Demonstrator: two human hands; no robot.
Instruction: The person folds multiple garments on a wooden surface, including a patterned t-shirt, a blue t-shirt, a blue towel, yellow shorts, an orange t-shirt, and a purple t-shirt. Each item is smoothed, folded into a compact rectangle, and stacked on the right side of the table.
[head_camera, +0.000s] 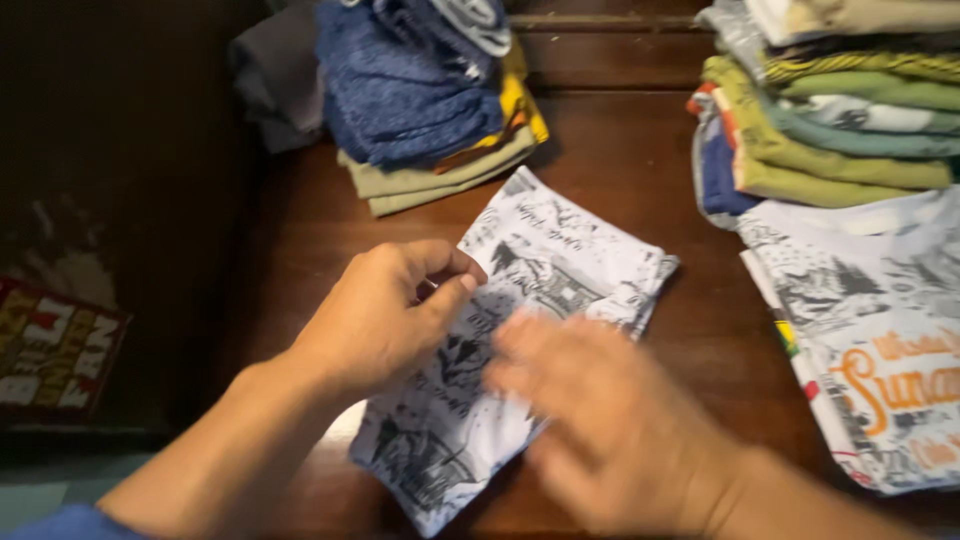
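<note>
From the head camera, a folded white printed garment (500, 340) lies mid-table (620, 160), its long axis running from the near-left edge toward the far right. The left hand (385, 315) pinches its left edge, fingers curled together. The right hand (600, 420), blurred, lies flat on it, fingers roughly together. Stacks of folded clothes (430, 110) sit at the far edge.
</note>
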